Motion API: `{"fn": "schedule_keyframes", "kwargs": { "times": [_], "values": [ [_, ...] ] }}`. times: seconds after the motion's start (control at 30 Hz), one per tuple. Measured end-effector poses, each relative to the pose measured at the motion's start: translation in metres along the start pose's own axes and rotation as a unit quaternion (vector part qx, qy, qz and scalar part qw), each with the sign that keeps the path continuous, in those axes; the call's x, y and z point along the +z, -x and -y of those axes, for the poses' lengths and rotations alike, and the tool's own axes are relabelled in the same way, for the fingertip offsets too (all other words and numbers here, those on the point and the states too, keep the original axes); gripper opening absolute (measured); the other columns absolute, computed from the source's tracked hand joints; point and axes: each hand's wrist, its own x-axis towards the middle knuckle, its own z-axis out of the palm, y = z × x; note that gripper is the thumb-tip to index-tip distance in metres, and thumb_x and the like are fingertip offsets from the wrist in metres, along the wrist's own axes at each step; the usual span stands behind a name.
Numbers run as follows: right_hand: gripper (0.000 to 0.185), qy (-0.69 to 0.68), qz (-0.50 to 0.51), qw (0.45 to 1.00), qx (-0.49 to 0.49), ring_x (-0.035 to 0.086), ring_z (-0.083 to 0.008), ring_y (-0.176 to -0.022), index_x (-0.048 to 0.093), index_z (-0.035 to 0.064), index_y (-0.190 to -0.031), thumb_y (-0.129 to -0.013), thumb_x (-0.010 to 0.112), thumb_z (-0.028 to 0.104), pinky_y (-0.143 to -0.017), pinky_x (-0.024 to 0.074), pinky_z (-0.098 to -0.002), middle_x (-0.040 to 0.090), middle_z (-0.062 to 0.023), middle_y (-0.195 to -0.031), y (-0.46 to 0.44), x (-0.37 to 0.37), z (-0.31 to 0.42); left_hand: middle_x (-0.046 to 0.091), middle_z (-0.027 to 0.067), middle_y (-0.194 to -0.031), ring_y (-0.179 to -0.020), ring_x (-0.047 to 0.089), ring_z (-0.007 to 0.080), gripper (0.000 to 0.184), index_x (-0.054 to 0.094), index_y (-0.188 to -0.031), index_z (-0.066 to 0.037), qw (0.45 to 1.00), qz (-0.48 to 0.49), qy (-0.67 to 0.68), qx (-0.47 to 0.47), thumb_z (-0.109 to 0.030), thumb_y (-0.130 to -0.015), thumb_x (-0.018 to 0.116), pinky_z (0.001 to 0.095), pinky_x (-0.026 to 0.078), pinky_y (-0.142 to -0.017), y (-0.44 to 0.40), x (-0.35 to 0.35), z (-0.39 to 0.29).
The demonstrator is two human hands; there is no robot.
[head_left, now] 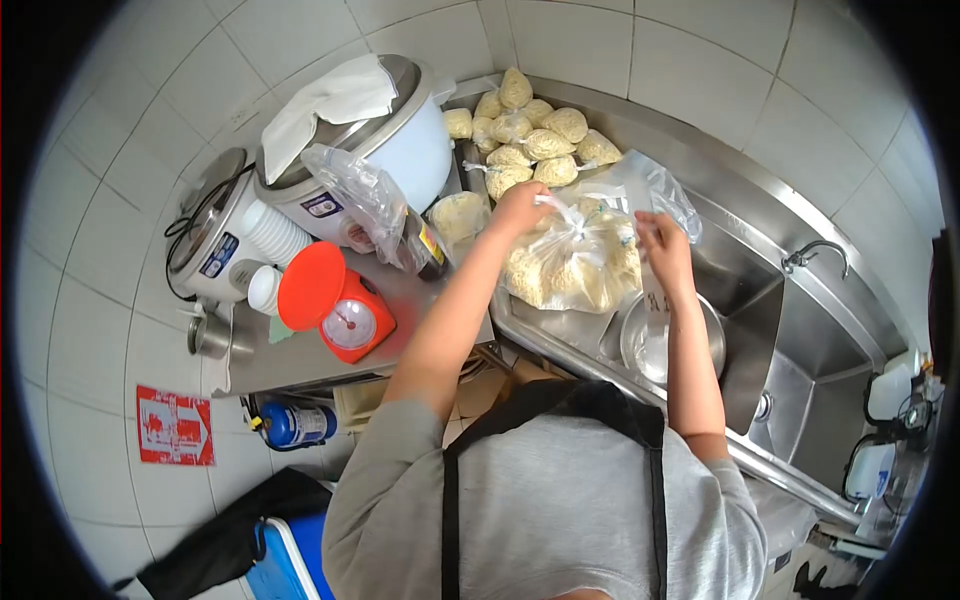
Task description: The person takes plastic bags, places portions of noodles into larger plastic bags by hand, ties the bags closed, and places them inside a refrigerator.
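A large clear plastic bag [575, 265] full of smaller bags of pale, crumbly food rests on the steel counter by the sink. My left hand [522, 210] is closed on the gathered top of this plastic bag, at its upper left. At the bag's right side, my right hand [666, 248] has its fingers pinched together at a pale strip [656, 305] with dark marks, which hangs beside my wrist. Beneath my right forearm sits a round metal bowl [634, 345]. Several tied bags of the same food [548, 144] are piled behind my left hand.
On the left counter stand a red kitchen scale [352, 325], stacked white cups [275, 238], a large rice cooker [410, 140] and a dark bottle [425, 250] partly under plastic. The sink [790, 400] with its tap [815, 257] lies to the right.
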Motion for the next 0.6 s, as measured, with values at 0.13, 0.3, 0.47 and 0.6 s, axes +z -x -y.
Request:
{"fn": "schedule_keyframes", "kwargs": {
  "times": [0.13, 0.3, 0.47, 0.6],
  "values": [
    [0.037, 0.176, 0.046, 0.970, -0.163, 0.056, -0.0348, -0.095, 0.059, -0.0017, -0.105, -0.071, 0.068, 0.010, -0.084, 0.0435, -0.0367, 0.056, -0.0167, -0.105, -0.036, 0.050, 0.006, 0.062, 0.0040, -0.090, -0.080, 0.059, 0.0127, 0.009, 0.056, -0.092, -0.004, 0.906, 0.084, 0.406, 0.088, -0.005, -0.084, 0.057, 0.0266, 0.047, -0.071, -0.010, 0.013, 0.018],
    [0.015, 0.073, 0.139, 0.988, -0.015, 0.050, -0.0136, -0.055, 0.062, 0.0004, -0.082, -0.074, 0.069, 0.011, -0.053, 0.0395, -0.0280, 0.053, -0.0025, -0.060, -0.058, 0.084, -0.002, 0.060, 0.0024, -0.083, -0.075, 0.057, 0.0105, 0.009, 0.053, -0.092, -0.002, 0.929, 0.017, 0.365, 0.064, -0.005, -0.084, 0.057, 0.0237, 0.046, -0.068, -0.018, 0.023, 0.025],
    [0.013, -0.219, 0.282, 0.929, 0.093, 0.042, -0.0041, -0.045, 0.056, 0.0089, -0.085, -0.077, 0.067, 0.009, -0.043, 0.0318, -0.0183, 0.058, 0.0014, -0.067, -0.069, 0.073, -0.029, 0.057, 0.0016, -0.072, -0.062, 0.054, 0.0100, 0.016, 0.056, -0.082, -0.007, 0.959, -0.061, 0.252, -0.113, -0.022, -0.085, 0.058, 0.0203, 0.040, -0.052, -0.016, 0.018, 0.032],
    [0.034, -0.323, 0.332, 0.881, 0.096, 0.049, -0.0051, -0.048, 0.045, 0.0081, -0.106, -0.078, 0.062, 0.001, -0.041, 0.0348, -0.0167, 0.063, -0.0038, -0.078, -0.070, 0.072, -0.029, 0.062, 0.0054, -0.074, -0.051, 0.055, 0.0097, 0.031, 0.059, -0.092, -0.009, 0.851, 0.125, 0.413, -0.299, -0.038, -0.087, 0.052, 0.0182, 0.026, -0.038, -0.017, 0.018, 0.026]
  ]
}}
